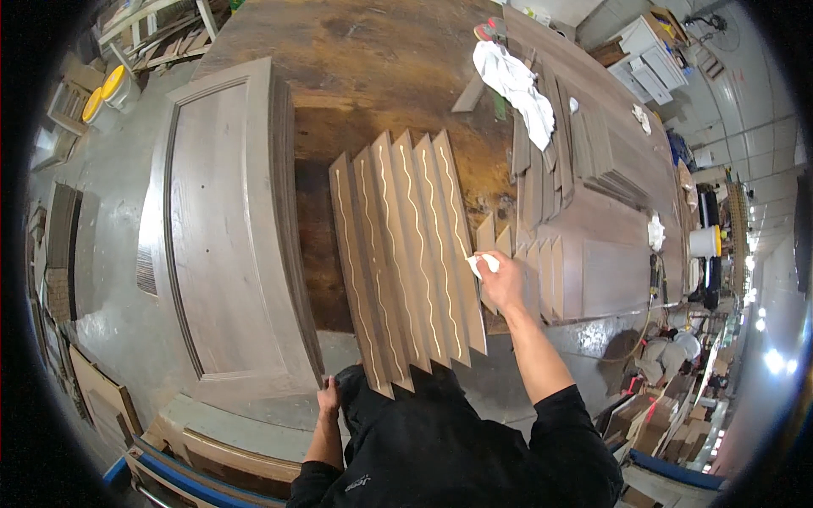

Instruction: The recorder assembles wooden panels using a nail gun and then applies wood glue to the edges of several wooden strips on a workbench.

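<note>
My right hand (506, 286) is closed around a small white bottle (484, 266) at the right edge of several overlapping wooden strips (406, 254). Its tip is hard to see there. Long wavy lines of pale glue (418, 212) run down the strips, whose pointed ends stick out past the near edge of the table. To their left lies a stack of grey-brown panelled doors (224, 237). At its near right corner is my left hand (329, 396), low beside my body, with its fingers bent against the door's edge.
The dark wooden table (356, 51) carries more strips (605, 157) on the right, a crumpled white cloth (517, 93) and a red-and-grey sander (489, 31). White buckets with yellow lids (118, 87) stand at far left. A blue-edged cart (186, 483) is at lower left.
</note>
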Motion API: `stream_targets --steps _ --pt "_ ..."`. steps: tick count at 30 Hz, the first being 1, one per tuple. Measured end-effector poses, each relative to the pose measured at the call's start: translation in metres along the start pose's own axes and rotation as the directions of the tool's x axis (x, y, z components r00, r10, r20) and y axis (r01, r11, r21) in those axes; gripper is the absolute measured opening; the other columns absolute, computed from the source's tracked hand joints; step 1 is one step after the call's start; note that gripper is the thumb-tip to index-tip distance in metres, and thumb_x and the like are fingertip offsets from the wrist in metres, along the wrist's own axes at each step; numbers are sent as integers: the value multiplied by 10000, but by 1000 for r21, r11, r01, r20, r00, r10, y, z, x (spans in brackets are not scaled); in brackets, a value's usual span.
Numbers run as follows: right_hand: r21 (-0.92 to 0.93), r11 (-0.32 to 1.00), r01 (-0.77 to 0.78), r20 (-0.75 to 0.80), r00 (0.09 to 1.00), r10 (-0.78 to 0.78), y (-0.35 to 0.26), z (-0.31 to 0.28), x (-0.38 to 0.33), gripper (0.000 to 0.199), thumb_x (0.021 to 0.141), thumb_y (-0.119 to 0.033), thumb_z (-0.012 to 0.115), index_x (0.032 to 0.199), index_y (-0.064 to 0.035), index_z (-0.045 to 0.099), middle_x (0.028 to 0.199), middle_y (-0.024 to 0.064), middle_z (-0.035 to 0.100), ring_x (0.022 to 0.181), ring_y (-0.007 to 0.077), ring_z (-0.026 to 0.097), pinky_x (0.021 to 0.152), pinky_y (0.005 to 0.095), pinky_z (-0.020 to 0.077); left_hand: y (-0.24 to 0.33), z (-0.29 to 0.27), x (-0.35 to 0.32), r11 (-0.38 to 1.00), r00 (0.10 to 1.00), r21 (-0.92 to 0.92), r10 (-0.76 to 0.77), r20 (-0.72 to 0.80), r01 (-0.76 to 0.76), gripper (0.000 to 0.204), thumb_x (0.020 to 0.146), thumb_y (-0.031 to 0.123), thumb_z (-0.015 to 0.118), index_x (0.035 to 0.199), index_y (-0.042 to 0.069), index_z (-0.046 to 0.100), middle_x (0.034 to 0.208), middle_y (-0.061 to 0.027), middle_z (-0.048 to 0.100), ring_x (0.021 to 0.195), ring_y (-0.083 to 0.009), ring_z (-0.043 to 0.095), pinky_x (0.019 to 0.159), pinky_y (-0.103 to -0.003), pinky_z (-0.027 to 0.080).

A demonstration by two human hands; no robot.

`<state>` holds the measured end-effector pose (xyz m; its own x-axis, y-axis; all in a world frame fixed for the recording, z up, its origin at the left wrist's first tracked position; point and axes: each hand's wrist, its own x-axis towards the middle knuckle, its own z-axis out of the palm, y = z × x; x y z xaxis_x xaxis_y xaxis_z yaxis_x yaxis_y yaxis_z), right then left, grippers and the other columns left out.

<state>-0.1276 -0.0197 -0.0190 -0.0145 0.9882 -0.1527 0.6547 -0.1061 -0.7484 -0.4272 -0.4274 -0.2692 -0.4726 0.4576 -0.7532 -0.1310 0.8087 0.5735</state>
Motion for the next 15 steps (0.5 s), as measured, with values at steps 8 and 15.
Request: stream_targets --steps 8,15 --pt "-72 982 -174 17 984 175 2 -22 -87 200 908 -182 668 1044 -45 720 867 123 727 782 200 688 727 320 526 13 -2 1 999 998 25 -45 35 44 364 1007 301 557 1021 -49 656 869 -72 669 760 -169 604 686 -313 495" --pt "-93 991 -101 22 994 104 22 -31 -141 158 898 -138 673 1009 -38 724 835 88 719 747 161 675 698 303 524 22 6 3 996 994 7 -84 75 84 395 981 334 566 1009 -47 669 876 -124 694 823 -210 632 776 -333 497"
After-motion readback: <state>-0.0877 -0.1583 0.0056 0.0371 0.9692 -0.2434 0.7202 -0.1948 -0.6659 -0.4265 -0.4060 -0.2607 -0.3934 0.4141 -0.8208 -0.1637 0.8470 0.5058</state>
